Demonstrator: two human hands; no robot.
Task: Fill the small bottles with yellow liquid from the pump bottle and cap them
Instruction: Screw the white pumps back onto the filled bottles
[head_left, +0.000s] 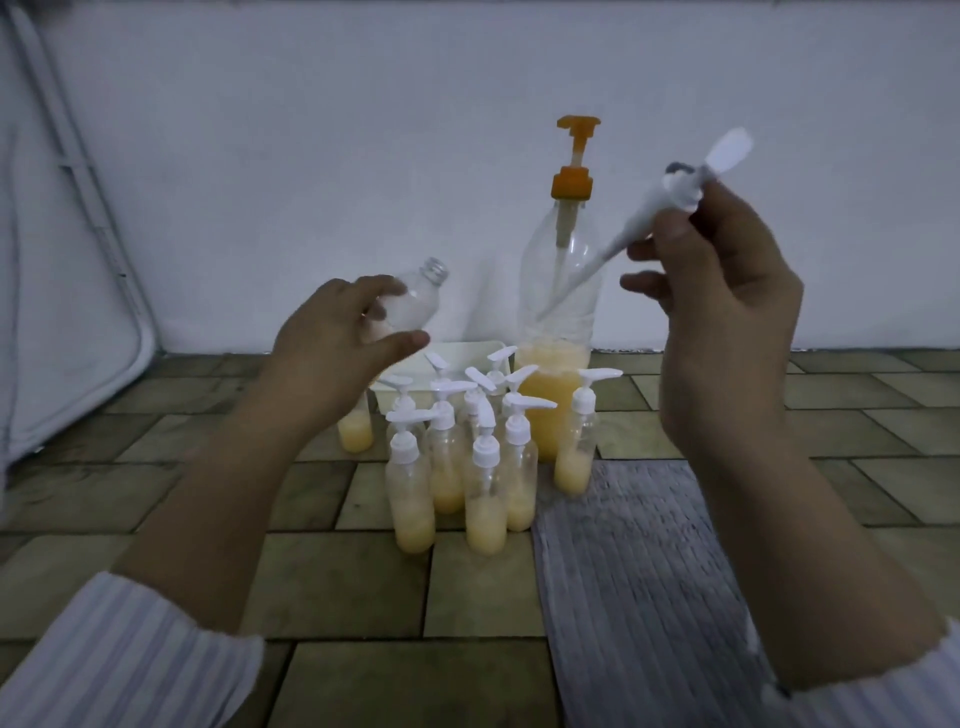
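Note:
My left hand (332, 358) grips a small clear bottle (418, 299), tilted with its open neck up and to the right; it looks empty. My right hand (727, 317) holds a white pump cap (670, 208) by its collar, its dip tube slanting down to the left in the air. Behind them stands the large pump bottle (558, 322) with an orange pump head, about a third full of yellow liquid. Several small capped bottles (467, 467) holding yellow liquid stand in a cluster on the tiled floor below my hands.
A white tray (470, 349) sits behind the cluster, against the white wall. One uncapped small bottle with yellow liquid (356, 434) stands left of the cluster. A grey ribbed mat (639, 571) lies on the floor to the right. A white fabric object (62, 312) leans at far left.

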